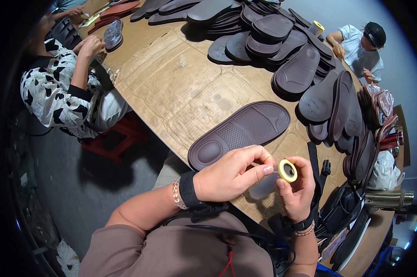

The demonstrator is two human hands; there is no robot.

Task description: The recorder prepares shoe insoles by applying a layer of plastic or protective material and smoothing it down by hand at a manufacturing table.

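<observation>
Both forearms come up from below and meet at chest height. The left hand [231, 173] pinches with thumb and forefinger; the right hand [297, 187] curls its fingers, thumb raised.

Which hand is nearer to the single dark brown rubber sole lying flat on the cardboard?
Left. The left hand hovers just below the dark brown sole; the right hand, holding a small yellow tape roll, sits farther right.

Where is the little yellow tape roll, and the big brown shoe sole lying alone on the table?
small yellow tape roll [287, 170], head view, on its ring face.
long brown rubber shoe sole [240, 133], head view, on its textured middle.
</observation>
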